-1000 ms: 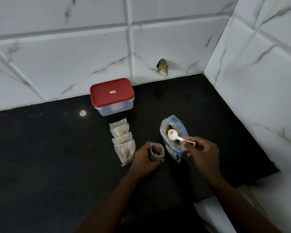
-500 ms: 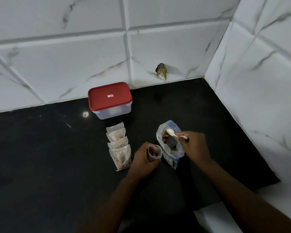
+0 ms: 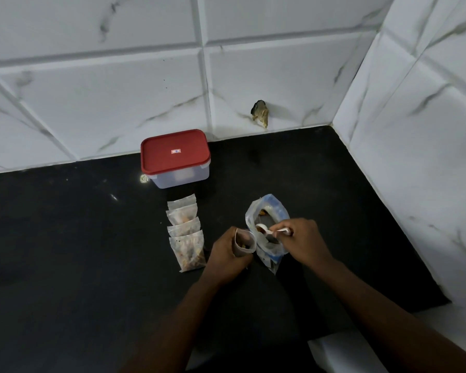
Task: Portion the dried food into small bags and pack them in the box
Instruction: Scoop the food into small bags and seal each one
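My left hand (image 3: pixel 228 255) grips a small clear bag (image 3: pixel 244 242) held upright with its mouth open and some dried food inside. Just to its right stands the large clear and blue bag of dried food (image 3: pixel 268 232), mouth open. My right hand (image 3: pixel 303 242) pinches the handle of a white plastic spoon (image 3: pixel 264 229), whose bowl dips inside the large bag. Several small filled bags (image 3: pixel 186 232) lie in an overlapping row to the left. The clear box with a red lid (image 3: pixel 176 157) sits shut behind them, by the wall.
The black counter (image 3: pixel 65 251) ends at white marble-look tiled walls behind and to the right. A dark hole with debris (image 3: pixel 260 113) marks the back wall. A white ledge (image 3: pixel 342 354) lies below the counter's front right edge.
The spoon, held above the large bag a second ago, has gone down into the bag's mouth. My left hand keeps holding the small bag in the same spot.
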{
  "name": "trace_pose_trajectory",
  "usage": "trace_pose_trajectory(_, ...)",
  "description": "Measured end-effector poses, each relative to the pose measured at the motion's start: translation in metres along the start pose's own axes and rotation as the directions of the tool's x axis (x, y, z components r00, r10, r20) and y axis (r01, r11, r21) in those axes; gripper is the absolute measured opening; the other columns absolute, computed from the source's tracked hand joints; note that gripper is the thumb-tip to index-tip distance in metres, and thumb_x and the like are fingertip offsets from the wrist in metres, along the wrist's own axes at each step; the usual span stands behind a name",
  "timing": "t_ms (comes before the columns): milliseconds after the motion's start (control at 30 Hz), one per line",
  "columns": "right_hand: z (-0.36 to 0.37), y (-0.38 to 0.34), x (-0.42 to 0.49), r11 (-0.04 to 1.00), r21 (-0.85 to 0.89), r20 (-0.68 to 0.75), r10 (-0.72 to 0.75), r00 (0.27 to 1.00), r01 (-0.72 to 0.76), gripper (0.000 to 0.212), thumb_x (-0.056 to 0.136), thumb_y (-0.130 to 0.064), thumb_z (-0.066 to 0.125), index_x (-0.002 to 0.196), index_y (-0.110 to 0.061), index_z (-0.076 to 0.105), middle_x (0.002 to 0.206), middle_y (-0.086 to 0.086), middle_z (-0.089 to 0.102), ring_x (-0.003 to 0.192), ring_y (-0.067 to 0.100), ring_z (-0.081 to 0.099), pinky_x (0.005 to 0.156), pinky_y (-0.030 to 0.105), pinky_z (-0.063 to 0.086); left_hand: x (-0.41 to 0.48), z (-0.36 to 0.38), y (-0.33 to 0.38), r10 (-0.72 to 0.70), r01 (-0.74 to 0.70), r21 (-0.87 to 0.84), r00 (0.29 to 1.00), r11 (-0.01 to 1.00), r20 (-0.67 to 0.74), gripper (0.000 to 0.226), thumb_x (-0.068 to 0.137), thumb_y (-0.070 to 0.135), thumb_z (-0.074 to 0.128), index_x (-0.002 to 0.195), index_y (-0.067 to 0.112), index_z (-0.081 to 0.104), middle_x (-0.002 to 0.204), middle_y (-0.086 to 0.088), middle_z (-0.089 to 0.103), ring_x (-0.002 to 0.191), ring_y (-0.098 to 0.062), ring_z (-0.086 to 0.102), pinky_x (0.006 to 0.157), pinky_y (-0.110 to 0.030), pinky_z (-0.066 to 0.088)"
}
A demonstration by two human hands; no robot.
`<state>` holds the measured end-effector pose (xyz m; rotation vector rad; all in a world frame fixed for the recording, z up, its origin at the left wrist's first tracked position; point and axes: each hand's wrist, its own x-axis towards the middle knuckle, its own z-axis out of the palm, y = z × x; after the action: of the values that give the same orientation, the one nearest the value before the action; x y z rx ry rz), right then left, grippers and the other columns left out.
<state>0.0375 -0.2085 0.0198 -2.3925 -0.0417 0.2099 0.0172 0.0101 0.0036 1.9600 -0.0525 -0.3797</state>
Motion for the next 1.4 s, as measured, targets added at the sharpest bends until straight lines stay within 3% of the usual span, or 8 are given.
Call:
trace_pose_trajectory(133, -0.002, -0.008, 0.005, 0.937, 0.211, 0.083, 0.266, 0.96, -0.277, 0.015, 0.089, -0.017, 0.075, 0.097, -0.03, 0.077, 0.093, -0.013, 0.075, 0.076, -0.007, 0.068, 0.062, 0.011, 0.052, 0.002, 0.002, 0.002, -0.07, 0.071, -0.038, 0.997, 0.997, 0.042, 0.04, 0.087, 0.007, 0.075, 0.11, 0.035, 0.059, 0.109, 0.008, 0.068, 0.095, 0.007, 0.065, 0.075, -0.011, 0.052)
trace_pose_trajectory(300, 0.0, -0.015, 0.01, 0.665, 0.542, 0.162, 0.518, 0.84, -0.515, 0.011, 0.09, -0.011, 0.072, 0.098, -0.017, 0.078, 0.086, 0.007, 0.077, 0.052, 0.008, 0.054, 0.047, 0.02, 0.043, 0.003, 0.004, 0.001, -0.122, 0.129, -0.055, 0.986, 0.99, 0.111, 0.041, 0.087, 0.005, 0.074, 0.115, 0.031, 0.06, 0.113, 0.006, 0.068, 0.102, -0.002, 0.067, 0.087, -0.023, 0.054)
trace_pose_trajectory(500, -0.005, -0.019, 0.006, 0.385, 0.695, 0.299, 0.612, 0.732, -0.607, 0.013, 0.088, -0.014, 0.074, 0.099, -0.008, 0.077, 0.074, 0.004, 0.074, 0.049, 0.006, 0.048, 0.045, 0.019, 0.04, -0.001, 0.008, 0.001, -0.082, 0.094, -0.098, 0.989, 0.991, 0.121, 0.05, 0.088, 0.002, 0.072, 0.129, 0.027, 0.059, 0.118, 0.006, 0.07, 0.105, -0.001, 0.068, 0.091, -0.028, 0.056)
trace_pose_trajectory(767, -0.016, -0.01, -0.004, 0.245, 0.802, 0.32, 0.594, 0.738, -0.545, 0.018, 0.09, -0.016, 0.073, 0.106, -0.01, 0.077, 0.092, 0.006, 0.076, 0.06, 0.007, 0.05, 0.056, 0.02, 0.045, -0.005, 0.01, 0.002, -0.041, 0.047, -0.109, 0.998, 0.993, 0.056, 0.065, 0.085, 0.004, 0.076, 0.139, 0.03, 0.053, 0.124, 0.009, 0.066, 0.111, 0.001, 0.066, 0.094, -0.029, 0.057)
trace_pose_trajectory(967, -0.036, -0.014, -0.023, 0.287, 0.852, 0.264, 0.488, 0.832, -0.438, 0.021, 0.089, -0.012, 0.071, 0.109, -0.01, 0.075, 0.098, 0.008, 0.077, 0.067, 0.011, 0.055, 0.062, 0.025, 0.048, -0.006, 0.009, -0.001, -0.031, 0.03, -0.072, 1.0, 0.997, -0.005, 0.045, 0.084, 0.007, 0.077, 0.118, 0.032, 0.061, 0.116, 0.01, 0.067, 0.106, 0.003, 0.065, 0.092, -0.027, 0.055)
trace_pose_trajectory(1100, -0.039, -0.028, -0.04, 0.511, 0.787, 0.177, 0.352, 0.919, -0.347, 0.024, 0.086, -0.011, 0.074, 0.11, -0.015, 0.075, 0.087, 0.006, 0.074, 0.065, 0.012, 0.06, 0.061, 0.026, 0.051, -0.007, 0.011, -0.001, 0.008, -0.008, -0.045, 1.0, 0.999, -0.009, 0.041, 0.082, 0.013, 0.08, 0.113, 0.033, 0.061, 0.114, 0.012, 0.068, 0.106, 0.001, 0.065, 0.094, -0.029, 0.056)
trace_pose_trajectory(1267, -0.027, -0.039, -0.053, 0.924, 0.381, 0.007, -0.001, 1.0, -0.002, 0.022, 0.085, -0.02, 0.079, 0.106, -0.027, 0.077, 0.092, -0.013, 0.077, 0.084, 0.0, 0.072, 0.073, 0.019, 0.057, -0.01, 0.01, -0.003, 0.052, -0.054, -0.067, 0.998, 0.996, -0.032, 0.039, 0.081, 0.019, 0.084, 0.112, 0.031, 0.064, 0.11, 0.013, 0.07, 0.103, 0.0, 0.067, 0.089, -0.025, 0.056)
trace_pose_trajectory(1400, -0.011, -0.031, -0.057, 0.961, -0.03, 0.001, -0.276, 0.961, 0.276, 0.021, 0.091, -0.042, 0.065, 0.108, -0.037, 0.076, 0.095, -0.013, 0.074, 0.088, 0.003, 0.068, 0.078, 0.029, 0.058, -0.013, 0.009, -0.002, 0.076, -0.079, -0.081, 0.996, 0.994, -0.044, 0.041, 0.08, 0.027, 0.088, 0.114, 0.029, 0.065, 0.11, 0.013, 0.071, 0.103, -0.001, 0.068, 0.085, -0.018, 0.055)
